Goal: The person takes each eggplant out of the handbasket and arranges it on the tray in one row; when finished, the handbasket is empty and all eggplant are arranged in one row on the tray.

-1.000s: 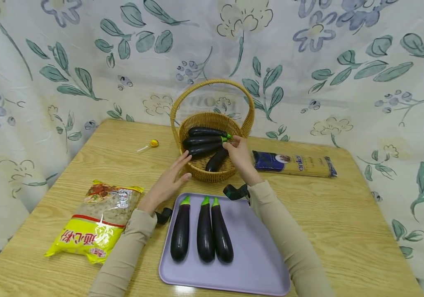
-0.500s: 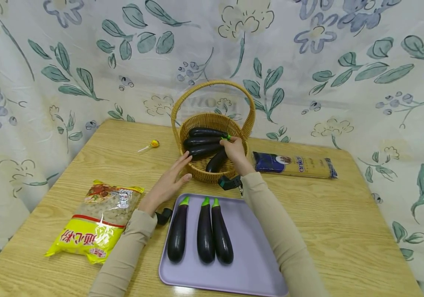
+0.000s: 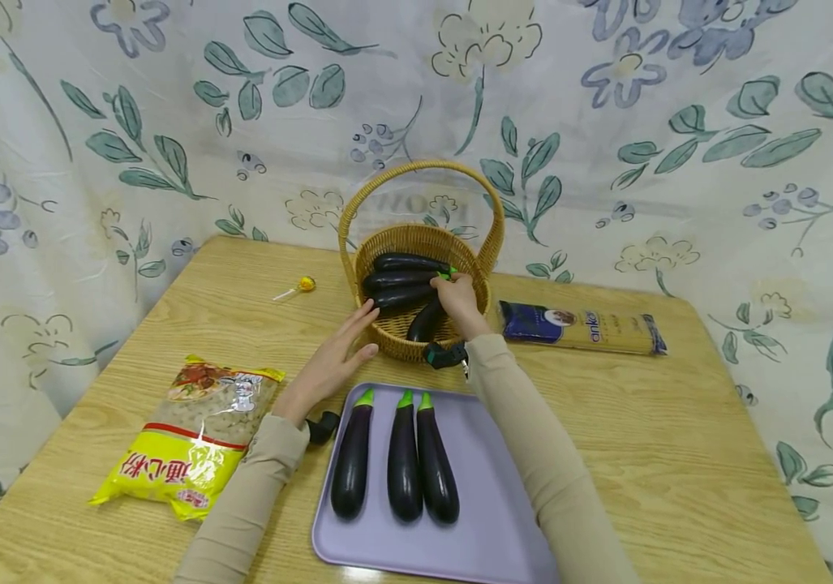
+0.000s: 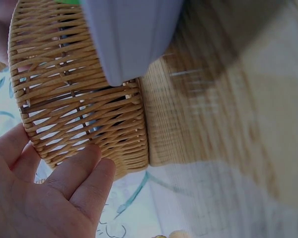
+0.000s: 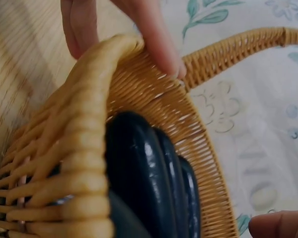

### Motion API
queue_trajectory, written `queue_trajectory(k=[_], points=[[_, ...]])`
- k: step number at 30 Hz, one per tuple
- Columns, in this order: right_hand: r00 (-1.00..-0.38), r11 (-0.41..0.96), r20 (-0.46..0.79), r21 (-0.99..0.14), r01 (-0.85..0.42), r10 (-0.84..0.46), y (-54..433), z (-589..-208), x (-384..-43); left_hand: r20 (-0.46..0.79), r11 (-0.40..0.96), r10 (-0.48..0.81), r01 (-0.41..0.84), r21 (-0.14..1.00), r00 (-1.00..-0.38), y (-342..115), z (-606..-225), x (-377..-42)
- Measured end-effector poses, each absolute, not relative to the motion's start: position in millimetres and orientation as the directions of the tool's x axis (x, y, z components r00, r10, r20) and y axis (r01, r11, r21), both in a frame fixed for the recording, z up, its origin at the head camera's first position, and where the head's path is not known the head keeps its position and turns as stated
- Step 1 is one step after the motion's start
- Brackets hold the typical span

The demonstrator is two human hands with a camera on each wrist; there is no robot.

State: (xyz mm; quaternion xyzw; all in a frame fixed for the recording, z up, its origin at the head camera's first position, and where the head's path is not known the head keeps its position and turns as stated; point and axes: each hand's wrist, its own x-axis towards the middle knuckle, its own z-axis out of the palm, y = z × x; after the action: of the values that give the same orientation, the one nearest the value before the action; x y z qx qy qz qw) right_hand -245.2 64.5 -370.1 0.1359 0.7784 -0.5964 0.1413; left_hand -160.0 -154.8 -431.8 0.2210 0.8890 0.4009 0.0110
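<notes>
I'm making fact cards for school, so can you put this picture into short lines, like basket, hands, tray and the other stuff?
Basket: four eggplants visible inside
Left hand: fingers at the basket's rim
Right hand: at the eggplants' stem ends; grip unclear
Tray: light purple, three more eggplants
Left of tray: yellow bag
Right of basket: blue-and-tan packet
Left of basket: lollipop

- On your left, a yellow-printed bag lies on the wood-grain table.
- Beyond it you see a yellow-wrapped lollipop, stick pointing left.
- On your right lies a long blue-and-tan packet.
- A white floral cloth hangs before you.
</notes>
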Motion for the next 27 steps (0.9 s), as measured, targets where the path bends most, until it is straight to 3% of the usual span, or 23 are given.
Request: queue_trajectory(k=[15, 27], points=[[-0.913, 0.311, -0.401, -0.861, 0.403, 0.075, 63.1, -392.5, -252.4, 0.164, 0.573, 0.404, 0.389, 0.721, -0.900, -154.0, -431.1, -159.1], [-0.867, 0.188, -0.490, -0.863, 0.468, -0.089, 61.5, -393.0, -252.9, 0.163, 0.572, 0.407, 0.391, 0.721, -0.898, -154.9, -431.5, -159.9]])
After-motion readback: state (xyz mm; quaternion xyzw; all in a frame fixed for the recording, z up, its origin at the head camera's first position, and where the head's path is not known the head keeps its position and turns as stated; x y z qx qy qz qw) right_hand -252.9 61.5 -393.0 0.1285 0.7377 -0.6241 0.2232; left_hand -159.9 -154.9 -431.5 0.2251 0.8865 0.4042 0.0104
